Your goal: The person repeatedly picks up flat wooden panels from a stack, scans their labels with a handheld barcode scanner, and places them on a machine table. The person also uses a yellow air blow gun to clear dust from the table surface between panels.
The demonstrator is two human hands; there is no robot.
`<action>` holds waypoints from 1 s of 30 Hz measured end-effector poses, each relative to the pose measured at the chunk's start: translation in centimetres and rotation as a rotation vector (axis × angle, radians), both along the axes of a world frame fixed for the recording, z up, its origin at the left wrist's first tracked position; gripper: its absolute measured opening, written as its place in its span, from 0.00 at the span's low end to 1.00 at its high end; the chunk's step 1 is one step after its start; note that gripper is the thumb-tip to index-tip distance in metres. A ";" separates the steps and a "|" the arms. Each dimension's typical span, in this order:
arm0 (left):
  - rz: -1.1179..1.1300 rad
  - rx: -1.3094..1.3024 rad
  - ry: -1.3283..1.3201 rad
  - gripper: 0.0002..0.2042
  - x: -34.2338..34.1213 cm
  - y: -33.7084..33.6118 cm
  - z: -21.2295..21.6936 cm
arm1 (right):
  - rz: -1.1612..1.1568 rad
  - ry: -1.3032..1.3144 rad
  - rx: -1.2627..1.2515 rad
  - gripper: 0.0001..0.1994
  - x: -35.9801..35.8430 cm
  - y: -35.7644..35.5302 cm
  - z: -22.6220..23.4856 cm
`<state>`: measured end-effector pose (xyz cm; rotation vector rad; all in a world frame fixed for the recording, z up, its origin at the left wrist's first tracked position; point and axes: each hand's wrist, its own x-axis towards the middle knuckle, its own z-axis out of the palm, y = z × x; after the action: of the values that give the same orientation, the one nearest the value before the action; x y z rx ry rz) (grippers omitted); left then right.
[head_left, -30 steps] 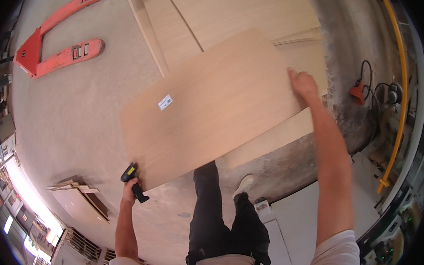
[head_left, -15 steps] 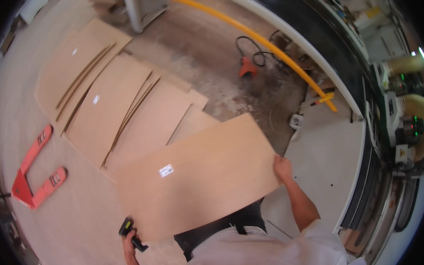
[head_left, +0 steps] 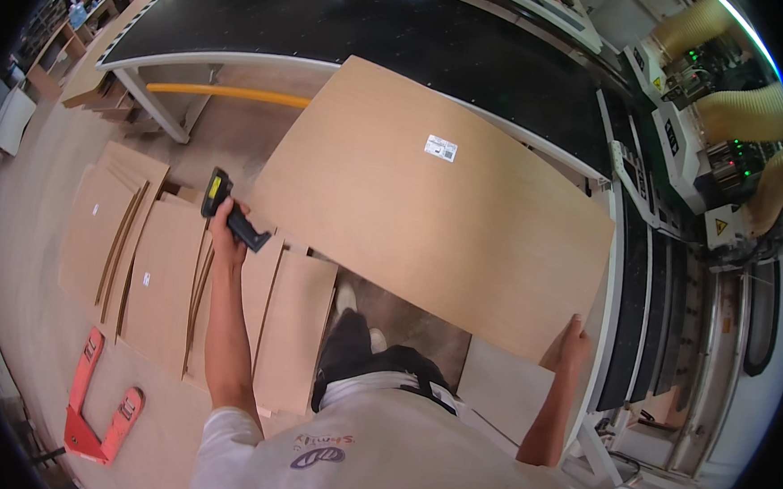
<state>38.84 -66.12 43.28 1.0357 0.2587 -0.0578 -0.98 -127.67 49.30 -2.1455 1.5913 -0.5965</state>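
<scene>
A large light-brown wooden panel [head_left: 411, 219] with a white label [head_left: 440, 149] is raised in front of me, its far part over a black machine table [head_left: 271, 22]. My right hand [head_left: 572, 342] is closed on the panel's near right corner, thumb on the upper face. A black handheld barcode scanner [head_left: 216, 191] is in my left hand [head_left: 230, 221], fingers wrapped round its grip. That hand is at the panel's left edge; whether it also bears the panel I cannot tell.
Stacks of similar panels [head_left: 171, 258] lie on the floor at left. A red pallet jack [head_left: 86, 441] is nearer. A yellow bar [head_left: 230, 94] runs below the table's edge. Machine heads with ribbed hoses [head_left: 740, 113] stand at right. A pale board [head_left: 504, 386] lies near my right forearm.
The panel has moved up and away from my body, turning so its far edge is over the black table. Both hands moved with it, the left still holding the scanner. My view has turned.
</scene>
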 end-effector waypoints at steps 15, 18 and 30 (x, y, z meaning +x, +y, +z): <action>-0.707 0.881 -0.221 0.14 22.1 -12.7 15.3 | -0.009 0.071 0.277 0.31 16.2 7.3 0.1; -0.965 0.983 -0.242 0.14 26.7 -18.1 17.1 | 0.034 0.040 0.278 0.30 19.7 8.6 1.9; -1.024 0.876 -0.106 0.15 32.8 -24.6 17.9 | 0.028 -0.007 0.275 0.25 23.7 9.0 3.7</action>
<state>71.66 -90.71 61.19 1.9499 -0.4151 -0.8727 22.73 -118.71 53.04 -1.9562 1.5374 -0.3522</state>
